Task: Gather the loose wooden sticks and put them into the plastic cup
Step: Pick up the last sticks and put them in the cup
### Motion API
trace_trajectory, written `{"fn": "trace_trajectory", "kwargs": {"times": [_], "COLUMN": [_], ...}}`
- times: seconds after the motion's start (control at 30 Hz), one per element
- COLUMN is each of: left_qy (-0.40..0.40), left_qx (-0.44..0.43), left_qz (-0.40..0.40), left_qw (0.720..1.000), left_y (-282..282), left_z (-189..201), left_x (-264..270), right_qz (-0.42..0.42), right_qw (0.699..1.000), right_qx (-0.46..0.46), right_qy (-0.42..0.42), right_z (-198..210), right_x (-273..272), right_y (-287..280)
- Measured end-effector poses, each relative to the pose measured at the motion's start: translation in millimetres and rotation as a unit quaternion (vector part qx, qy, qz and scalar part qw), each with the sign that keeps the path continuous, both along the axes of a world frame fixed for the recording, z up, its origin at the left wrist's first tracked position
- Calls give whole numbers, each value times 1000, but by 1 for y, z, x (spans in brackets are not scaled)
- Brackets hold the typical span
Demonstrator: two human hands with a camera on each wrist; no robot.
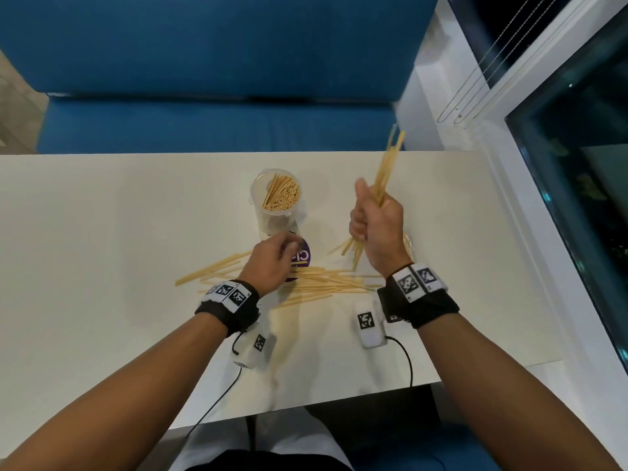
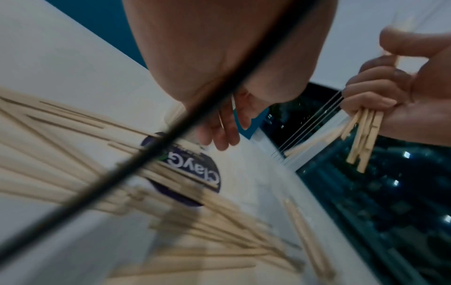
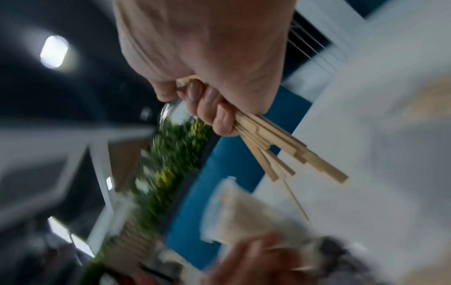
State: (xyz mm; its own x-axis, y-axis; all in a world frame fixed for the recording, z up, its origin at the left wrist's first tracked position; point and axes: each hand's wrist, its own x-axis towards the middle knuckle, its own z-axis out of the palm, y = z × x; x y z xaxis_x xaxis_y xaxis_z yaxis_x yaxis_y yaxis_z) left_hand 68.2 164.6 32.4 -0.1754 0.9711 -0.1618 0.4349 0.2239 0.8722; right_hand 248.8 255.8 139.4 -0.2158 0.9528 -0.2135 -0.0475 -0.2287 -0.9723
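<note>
Right hand fisted round a bundle of sticks, raised right of the plastic cup. Left hand just below the cup, fingers loosely curled, holding nothing. Loose sticks on table below cup.

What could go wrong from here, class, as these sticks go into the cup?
1. The right hand grips its bundle with uneven, splayed lower ends; some may catch the cup rim and spill.
2. The cup already looks nearly full, so the bundle may not fit.
3. The left hand hovers beside the cup; a knock could tip it onto the loose sticks.
</note>
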Motion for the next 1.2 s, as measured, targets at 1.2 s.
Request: {"fn": "trace_trajectory", "kwargs": {"times": [1.2], "left_qy": [-684], "left_qx": [-300], "left_qz": [14], "left_qw": [665], "left_y": [-12], "left_z": [70], "left_x": [-38], "right_qz": [-9], "right_qw": [993], "right_qx": [7], "right_qy": [120], "right_z": [25], "right_x": [-106], "right_y": [-80]}}
